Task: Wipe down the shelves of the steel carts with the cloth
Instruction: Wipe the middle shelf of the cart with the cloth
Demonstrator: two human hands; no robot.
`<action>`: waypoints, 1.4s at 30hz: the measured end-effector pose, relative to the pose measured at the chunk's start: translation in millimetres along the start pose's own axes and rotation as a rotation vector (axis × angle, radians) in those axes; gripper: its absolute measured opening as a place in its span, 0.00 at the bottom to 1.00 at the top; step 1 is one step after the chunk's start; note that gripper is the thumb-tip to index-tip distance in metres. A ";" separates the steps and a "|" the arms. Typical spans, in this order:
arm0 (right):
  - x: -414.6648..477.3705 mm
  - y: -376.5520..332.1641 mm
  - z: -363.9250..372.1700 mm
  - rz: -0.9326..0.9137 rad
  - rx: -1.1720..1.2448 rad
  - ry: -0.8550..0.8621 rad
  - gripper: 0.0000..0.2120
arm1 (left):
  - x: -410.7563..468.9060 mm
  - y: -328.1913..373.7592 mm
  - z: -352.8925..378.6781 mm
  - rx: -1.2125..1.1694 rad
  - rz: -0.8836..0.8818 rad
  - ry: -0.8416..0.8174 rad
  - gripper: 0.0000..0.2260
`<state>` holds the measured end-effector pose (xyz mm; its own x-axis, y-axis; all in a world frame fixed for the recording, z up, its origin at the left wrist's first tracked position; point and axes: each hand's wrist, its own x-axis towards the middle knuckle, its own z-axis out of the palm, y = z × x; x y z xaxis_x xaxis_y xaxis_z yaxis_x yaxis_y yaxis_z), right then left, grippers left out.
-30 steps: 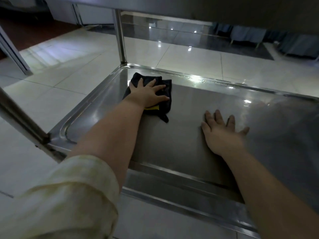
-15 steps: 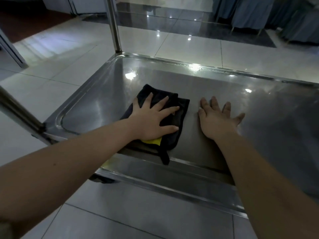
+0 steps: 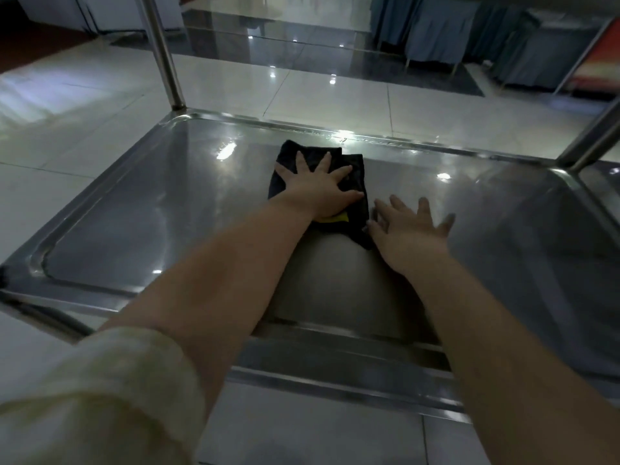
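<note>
Head camera looks down on the steel shelf, and the left hand is planted flat on the black cloth, fingers straight and fanned wide, palm pressing it onto the metal. No pinch, no curl, just an open palm bearing down. The cloth lies folded toward the far edge of the shelf, roughly midway along its length, with a yellow patch peeking out under the heel of the hand. The right hand lies flat on bare steel just beside the cloth's near right corner, fingers straight and spread, holding nothing; whether it touches the cloth is hard to tell. A pale rolled sleeve fills the near left of the view. One upright post rises from the shelf's far left corner, another post from the far right corner. Glossy floor tiles spread beyond the far edge, catching points of light.
</note>
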<state>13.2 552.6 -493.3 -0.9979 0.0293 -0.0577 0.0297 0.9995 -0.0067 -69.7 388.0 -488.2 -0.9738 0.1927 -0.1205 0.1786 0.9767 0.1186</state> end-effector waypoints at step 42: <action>-107.8 203.8 -24.1 0.221 0.497 0.196 0.20 | 12.2 221.0 13.4 0.009 0.197 -0.064 0.34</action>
<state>125.4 753.4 -464.3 -0.9556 0.2851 0.0747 0.2146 0.8467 -0.4869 -40.2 607.5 -476.7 -0.9089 0.3858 -0.1582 0.3666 0.9202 0.1374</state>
